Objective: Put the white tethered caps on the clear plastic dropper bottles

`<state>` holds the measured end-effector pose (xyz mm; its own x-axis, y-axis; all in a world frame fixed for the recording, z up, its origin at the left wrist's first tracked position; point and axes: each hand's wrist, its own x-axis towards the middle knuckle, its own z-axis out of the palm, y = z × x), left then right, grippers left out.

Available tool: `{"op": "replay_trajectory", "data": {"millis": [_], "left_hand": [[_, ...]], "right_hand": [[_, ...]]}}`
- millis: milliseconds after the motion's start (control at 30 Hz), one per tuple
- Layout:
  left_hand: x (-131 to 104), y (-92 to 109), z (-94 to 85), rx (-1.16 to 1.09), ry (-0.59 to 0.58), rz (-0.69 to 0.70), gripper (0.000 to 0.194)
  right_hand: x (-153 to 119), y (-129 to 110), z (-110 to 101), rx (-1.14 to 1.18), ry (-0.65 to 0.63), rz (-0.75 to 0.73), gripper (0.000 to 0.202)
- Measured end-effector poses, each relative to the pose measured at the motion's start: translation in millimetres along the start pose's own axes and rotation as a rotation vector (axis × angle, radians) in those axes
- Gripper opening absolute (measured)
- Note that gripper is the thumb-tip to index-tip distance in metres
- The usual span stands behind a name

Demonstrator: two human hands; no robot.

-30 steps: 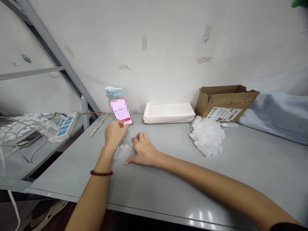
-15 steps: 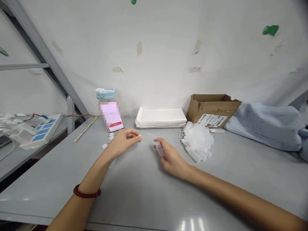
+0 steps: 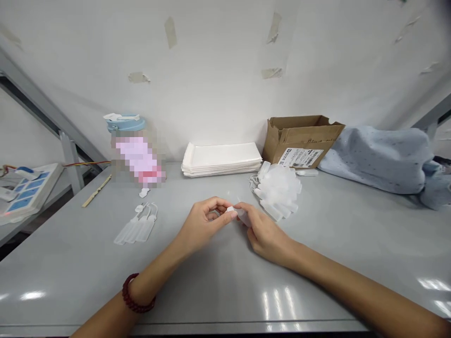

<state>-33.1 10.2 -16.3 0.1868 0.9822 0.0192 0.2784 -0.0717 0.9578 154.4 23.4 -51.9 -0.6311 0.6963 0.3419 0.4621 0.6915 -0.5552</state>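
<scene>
Between finger and thumb, my left hand (image 3: pixel 207 220) pinches a small white piece (image 3: pixel 230 209). It is up against a translucent plastic sleeve (image 3: pixel 244 217), around which the fingers of my right hand (image 3: pixel 269 234) are closed. Both hands are over the middle of the grey table (image 3: pixel 218 291). Right of them lies a fanned pile of similar translucent sleeves (image 3: pixel 278 190) with white loops. Several more sleeves with loops (image 3: pixel 136 229) lie side by side to the left, and a small white piece (image 3: pixel 143 192) rests behind them.
A stack of white envelopes (image 3: pixel 221 159) lies along the wall. Right of it stand an open cardboard box (image 3: pixel 299 141) and light-blue cloth (image 3: pixel 377 162). At the left are a blurred phone (image 3: pixel 139 157), a blue-lidded container (image 3: pixel 126 123), a thin strip (image 3: pixel 97 190) and a power strip (image 3: pixel 31 190).
My left hand has moved right and met the sleeve in my right hand. The view has shifted, and the sleeves on the left, mostly hidden before by my left arm, now show.
</scene>
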Motion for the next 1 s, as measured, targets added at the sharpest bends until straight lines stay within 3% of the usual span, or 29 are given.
{"op": "replay_trajectory", "data": {"millis": [367, 667, 867, 1000], "left_hand": [[-2.9, -1.1, 3.7, 0.053, 0.010, 0.048, 0.019], [-3.3, 1.4, 2.7, -0.031, -0.111, -0.092, 0.021], [-5.2, -4.4, 6.6, 0.054, -0.066, -0.007, 0.015], [-3.8, -12.1, 9.2, 0.222, -0.010, 0.252, 0.007]], "right_hand": [[-0.4, 1.6, 4.2, -0.268, 0.105, -0.193, 0.036], [8.5, -2.8, -11.2, -0.656, 0.131, -0.430, 0.022], [2.1, 1.5, -4.0, -0.332, 0.120, -0.294, 0.037], [0.6, -1.2, -3.8, 0.000, 0.011, -0.028, 0.048]]}}
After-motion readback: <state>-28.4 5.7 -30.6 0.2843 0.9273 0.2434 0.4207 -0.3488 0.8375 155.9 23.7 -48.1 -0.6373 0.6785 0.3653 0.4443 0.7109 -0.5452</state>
